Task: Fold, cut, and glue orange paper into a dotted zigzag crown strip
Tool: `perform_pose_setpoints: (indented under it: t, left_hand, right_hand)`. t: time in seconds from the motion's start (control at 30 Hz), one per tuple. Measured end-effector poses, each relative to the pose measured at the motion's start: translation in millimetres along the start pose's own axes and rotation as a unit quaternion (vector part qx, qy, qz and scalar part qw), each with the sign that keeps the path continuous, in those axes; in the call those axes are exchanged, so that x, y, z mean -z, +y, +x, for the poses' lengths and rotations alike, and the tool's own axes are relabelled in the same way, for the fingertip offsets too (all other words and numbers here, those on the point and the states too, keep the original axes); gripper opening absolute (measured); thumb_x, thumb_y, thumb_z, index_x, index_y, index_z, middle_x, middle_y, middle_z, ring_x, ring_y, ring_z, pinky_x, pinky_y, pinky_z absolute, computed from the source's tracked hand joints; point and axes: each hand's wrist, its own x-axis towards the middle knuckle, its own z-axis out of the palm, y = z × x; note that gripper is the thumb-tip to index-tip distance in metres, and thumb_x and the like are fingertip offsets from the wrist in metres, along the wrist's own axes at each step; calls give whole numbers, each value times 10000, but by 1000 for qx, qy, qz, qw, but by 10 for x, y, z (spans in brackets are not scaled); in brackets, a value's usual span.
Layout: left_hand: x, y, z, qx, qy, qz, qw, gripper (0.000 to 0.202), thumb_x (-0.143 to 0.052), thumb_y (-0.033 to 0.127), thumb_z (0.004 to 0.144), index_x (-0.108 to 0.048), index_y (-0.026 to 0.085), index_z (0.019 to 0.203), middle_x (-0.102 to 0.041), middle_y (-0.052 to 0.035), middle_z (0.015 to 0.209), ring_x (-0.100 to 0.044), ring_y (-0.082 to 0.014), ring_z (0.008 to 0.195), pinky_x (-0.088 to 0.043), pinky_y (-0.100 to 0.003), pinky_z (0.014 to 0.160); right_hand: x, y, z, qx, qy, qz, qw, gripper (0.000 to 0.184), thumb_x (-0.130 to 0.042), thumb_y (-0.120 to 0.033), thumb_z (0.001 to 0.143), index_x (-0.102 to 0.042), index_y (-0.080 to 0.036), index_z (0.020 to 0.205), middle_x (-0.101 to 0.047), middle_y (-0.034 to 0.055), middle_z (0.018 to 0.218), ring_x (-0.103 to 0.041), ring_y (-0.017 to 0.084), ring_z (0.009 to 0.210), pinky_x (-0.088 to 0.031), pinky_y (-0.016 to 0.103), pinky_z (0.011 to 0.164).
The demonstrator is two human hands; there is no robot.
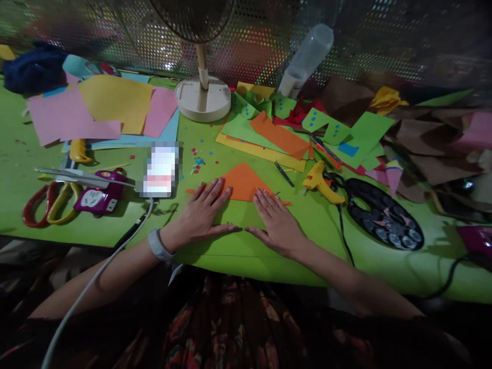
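A folded piece of orange paper [242, 183] lies on the green table in front of me, its peak pointing away and narrow ends sticking out at both sides. My left hand [202, 212] lies flat with its fingertips on the paper's left part, and its thumb stretches out to the right. On the right part rest the fingertips of my right hand [277, 223], also flat, the thumb pointing left. Both thumb tips nearly meet on the table just below the paper. Neither hand grips anything.
Left are a phone [159, 169], a purple power socket [102, 192] and scissors [63, 202]. Right lie a yellow glue gun [323, 184], a black palette [384, 212] and a thin black tool [284, 174]. Behind stand a fan [203, 100], a bottle [307, 59] and coloured paper [117, 100].
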Motion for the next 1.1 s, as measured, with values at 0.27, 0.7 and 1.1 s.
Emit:
perform_pose_setpoints:
  t: [0.27,0.7,1.1]
  left_hand:
    - [8,-164,-253,31,30,18,999,1038,-436,767,837,-85,113,1561,-230,-240,1599,-205,-362,1488,-257,-523,1173]
    - [23,166,43,21,27,46,998,940,-320,755,888,-166,112,1557,-252,-191,1602,-209,-297,1498,-43,-527,1221]
    - [5,179,219,31,-19,-10,999,577,-274,495,1022,-411,154,1467,-397,-138,1551,-312,-275,1459,-214,-454,1196]
  right_hand:
    - [50,239,-305,-61,-3,4,998,894,-197,-691,949,-225,-26,1546,-189,196,1608,-160,289,1506,-217,501,1217]
    - [204,204,-231,-64,-11,-46,997,775,-203,-586,992,-327,-23,1511,-273,180,1589,-228,285,1491,-195,491,1223]
    - [291,15,497,12,64,97,993,228,-494,-302,976,-655,-147,1025,-662,124,1043,-575,263,986,-470,411,863]
